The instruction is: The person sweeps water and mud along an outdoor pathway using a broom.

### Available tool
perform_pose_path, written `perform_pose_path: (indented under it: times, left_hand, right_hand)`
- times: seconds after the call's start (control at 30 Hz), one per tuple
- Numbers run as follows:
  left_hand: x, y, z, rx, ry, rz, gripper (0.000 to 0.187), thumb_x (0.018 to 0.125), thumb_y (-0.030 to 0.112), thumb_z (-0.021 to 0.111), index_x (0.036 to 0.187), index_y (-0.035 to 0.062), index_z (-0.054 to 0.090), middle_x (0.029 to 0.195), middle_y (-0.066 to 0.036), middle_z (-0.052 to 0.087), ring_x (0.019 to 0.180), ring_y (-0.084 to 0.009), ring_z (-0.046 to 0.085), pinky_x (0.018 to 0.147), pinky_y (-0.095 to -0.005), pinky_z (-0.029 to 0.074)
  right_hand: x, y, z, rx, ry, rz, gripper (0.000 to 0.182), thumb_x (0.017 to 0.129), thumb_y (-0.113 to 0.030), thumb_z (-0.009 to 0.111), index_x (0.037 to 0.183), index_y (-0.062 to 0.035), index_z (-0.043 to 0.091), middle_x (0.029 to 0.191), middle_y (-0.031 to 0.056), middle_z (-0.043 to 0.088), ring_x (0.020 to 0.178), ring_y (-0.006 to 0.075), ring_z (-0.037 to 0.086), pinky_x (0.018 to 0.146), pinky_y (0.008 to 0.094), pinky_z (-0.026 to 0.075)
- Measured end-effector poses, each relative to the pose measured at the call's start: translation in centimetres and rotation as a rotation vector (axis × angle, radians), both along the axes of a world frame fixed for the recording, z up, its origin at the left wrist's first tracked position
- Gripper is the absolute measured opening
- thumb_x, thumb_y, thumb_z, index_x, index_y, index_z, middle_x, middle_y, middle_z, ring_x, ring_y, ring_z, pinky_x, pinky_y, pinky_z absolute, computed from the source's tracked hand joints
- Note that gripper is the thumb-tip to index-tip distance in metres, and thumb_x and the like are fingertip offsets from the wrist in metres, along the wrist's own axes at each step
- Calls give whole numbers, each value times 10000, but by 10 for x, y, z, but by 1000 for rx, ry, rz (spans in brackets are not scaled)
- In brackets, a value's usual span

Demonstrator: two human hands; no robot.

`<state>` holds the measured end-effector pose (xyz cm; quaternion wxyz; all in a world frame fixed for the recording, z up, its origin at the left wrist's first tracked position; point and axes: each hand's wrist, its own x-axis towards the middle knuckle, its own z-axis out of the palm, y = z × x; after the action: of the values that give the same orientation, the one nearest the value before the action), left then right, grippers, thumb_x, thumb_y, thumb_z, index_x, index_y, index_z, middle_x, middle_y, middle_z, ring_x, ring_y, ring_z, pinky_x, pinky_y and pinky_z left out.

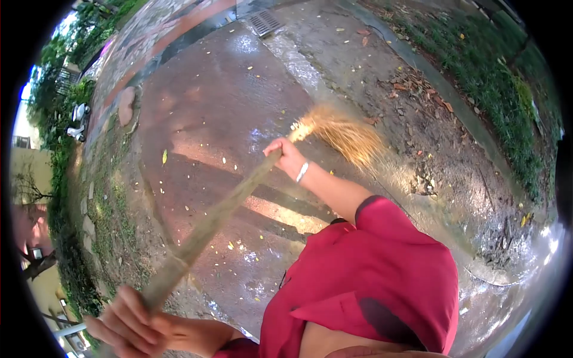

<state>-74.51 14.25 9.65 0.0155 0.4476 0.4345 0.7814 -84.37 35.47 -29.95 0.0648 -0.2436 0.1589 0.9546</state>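
A long wooden broom handle (209,224) runs diagonally from the lower left up to the centre. Near its upper end, one hand with a white band at the wrist, my right hand (287,159), is wrapped round the handle just below the bristles. My left hand (134,325) grips the handle's near end at the lower left. The straw-coloured broom bristles (349,134) fan out to the right over the wet ground, their edges slightly blurred. Whether their tips touch the ground I cannot tell.
Wet reddish pavement (203,95) has small fallen leaves scattered on it. A metal drain grate (264,22) lies at the top. Brown leaf piles (424,89) lie by a kerb (453,101) and grass at the right. A stone (126,106) and a white scooter (77,122) are at the left.
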Motion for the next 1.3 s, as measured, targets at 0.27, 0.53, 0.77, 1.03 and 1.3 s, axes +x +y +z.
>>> perform_pose_path:
  times: [0.27,0.53,0.77,1.03,1.3]
  left_hand:
    - [44,25,-85,-446,317,-66,219,577,106,726,656,93,522,500,19,508,496,-118,514,609,-289,409]
    - [67,-39,-98,-283,246,246,168,645,72,667,651,101,502,464,34,478,507,-70,489,655,-270,364]
    - [23,-201,-89,263,-79,206,221,704,91,592,628,132,389,420,61,424,448,-22,429,595,-231,343]
    - [-92,-189,-200,280,-651,161,209,660,143,593,832,64,503,630,7,492,567,-92,488,633,-259,453]
    - [-11,71,-276,-28,-1129,-699,76,710,8,460,752,48,509,548,-46,490,491,-134,478,581,-322,465]
  right_hand:
    - [-82,92,-14,-265,344,102,185,708,35,457,561,-41,375,453,-4,365,391,81,377,403,208,363]
    - [-66,74,45,-267,479,76,142,729,21,489,623,-25,406,481,-5,379,424,83,394,433,198,361]
    - [63,-31,51,164,-29,90,151,718,-45,529,614,-54,421,531,57,436,513,183,447,557,338,428]
    - [256,-71,-9,63,-485,29,141,737,-99,505,647,-10,443,694,144,490,722,276,482,771,437,391]
    - [457,7,-111,20,-821,-748,222,798,-143,389,602,-52,442,551,60,467,540,192,484,575,330,452]
